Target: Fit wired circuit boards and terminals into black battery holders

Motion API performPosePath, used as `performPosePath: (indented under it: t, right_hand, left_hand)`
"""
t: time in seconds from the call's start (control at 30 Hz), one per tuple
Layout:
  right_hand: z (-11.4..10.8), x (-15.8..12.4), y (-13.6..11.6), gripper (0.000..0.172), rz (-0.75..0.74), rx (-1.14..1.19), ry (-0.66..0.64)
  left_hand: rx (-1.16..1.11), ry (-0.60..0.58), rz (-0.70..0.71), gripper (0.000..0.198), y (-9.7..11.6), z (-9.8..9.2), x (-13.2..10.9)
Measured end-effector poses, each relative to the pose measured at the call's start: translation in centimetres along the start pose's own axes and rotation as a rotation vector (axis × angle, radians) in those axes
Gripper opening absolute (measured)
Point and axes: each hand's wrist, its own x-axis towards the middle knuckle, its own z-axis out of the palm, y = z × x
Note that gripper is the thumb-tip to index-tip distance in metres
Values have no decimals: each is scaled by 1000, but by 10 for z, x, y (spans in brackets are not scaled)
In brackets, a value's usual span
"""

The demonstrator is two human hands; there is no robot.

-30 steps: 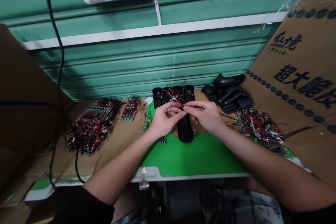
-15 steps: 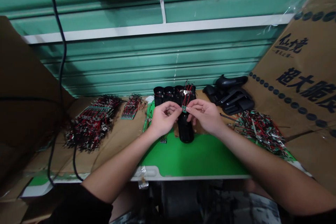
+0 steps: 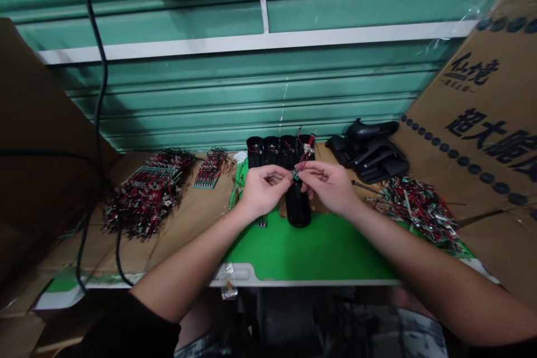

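Two hands shared one small wired board: the left hand and right hand pinched it from opposite sides, probably to steady it. From there, a black cylinder lay at six o'clock, black cups at eleven, and wired heaps at nine and nearly four, seemingly for easy reach.

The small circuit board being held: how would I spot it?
Find the bright green work surface. Over its far edge, the left hand and right hand nearly meet above a black cylinder. The small circuit board is between their fingertips, held up, unlike the boards heaped at left.
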Motion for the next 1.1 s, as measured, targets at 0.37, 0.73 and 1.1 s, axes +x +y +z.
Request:
performPosePath:
  t: [0.37, 0.73, 1.1]
  right_hand:
    - [4, -5, 4, 35, -10, 8, -24]
    - [5, -3, 1, 34, 55, 43, -7]
    - [-21, 10, -14, 17, 146, -164, -67]
  left_hand:
    - [101, -8, 101, 10, 8, 6, -10]
    - [439, 8, 418, 19, 10, 0, -11]
    - [224, 205, 293, 14, 9, 1, -5]
